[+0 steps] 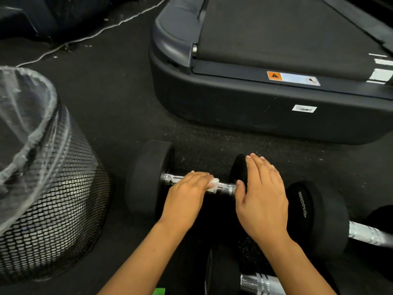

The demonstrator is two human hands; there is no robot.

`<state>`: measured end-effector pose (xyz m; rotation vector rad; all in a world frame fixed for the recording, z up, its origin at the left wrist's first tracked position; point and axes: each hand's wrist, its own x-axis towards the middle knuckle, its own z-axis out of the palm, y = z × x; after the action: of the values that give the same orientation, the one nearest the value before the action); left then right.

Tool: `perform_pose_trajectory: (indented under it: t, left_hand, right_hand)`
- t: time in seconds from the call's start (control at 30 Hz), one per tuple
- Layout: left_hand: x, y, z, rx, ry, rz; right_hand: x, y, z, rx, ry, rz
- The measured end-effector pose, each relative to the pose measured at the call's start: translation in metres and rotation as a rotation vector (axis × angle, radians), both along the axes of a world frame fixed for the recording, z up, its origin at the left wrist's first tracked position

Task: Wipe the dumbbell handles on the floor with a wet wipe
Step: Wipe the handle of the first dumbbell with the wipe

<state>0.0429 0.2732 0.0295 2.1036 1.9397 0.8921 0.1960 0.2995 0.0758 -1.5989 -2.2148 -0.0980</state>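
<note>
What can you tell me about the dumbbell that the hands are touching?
The dumbbell lies on its side on the dark floor, in front of a treadmill. It has two round black ends that look rubbery and a shiny ridged metal handle between them. The left hand presses a white wet wipe on the handle. The right hand rests flat against the right end, fingers straight.

The single head-worn camera is looking steeply forward and down, close above the floor [119, 107], taking in a wide-angle sweep.
</note>
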Motion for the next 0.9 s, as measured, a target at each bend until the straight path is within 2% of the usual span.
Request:
perform_pose_trajectory:
  t: [0.13,0.2,0.27,0.3,0.4,0.57,0.73,0.9]
  left_hand:
    - [0.004,-0.005,-0.001,0.018,-0.003,-0.016]
    - [0.003,0.007,0.014,-0.080,0.040,-0.035]
    - [-0.002,0.017,0.024,-0.201,0.117,0.018]
    - [-0.006,0.018,0.024,-0.201,0.128,0.062]
    - [-0.004,0.007,0.016,-0.161,0.048,0.120]
    - [-0.004,0.005,0.011,-0.055,0.030,0.008]
    - [-0.002,-0.007,0.002,-0.031,-0.030,0.142]
    - [0.006,-0.004,0.000,-0.002,-0.029,0.051]
  right_hand:
    - [0.000,-0.002,-0.001,0.005,-0.004,-0.006]
    - [0.000,-0.002,-0.001,-0.002,-0.007,-0.006]
    - [0.001,-0.001,0.000,-0.008,-0.017,-0.004]
    - [0.001,-0.001,0.001,-0.010,-0.020,-0.003]
    - [0.001,-0.001,0.001,-0.011,-0.007,0.002]
    - [0.001,-0.004,-0.002,-0.003,0.002,-0.002]
    - [0.000,-0.001,0.000,-0.013,0.001,-0.001]
    - [0.001,-0.003,0.000,-0.010,0.002,-0.001]
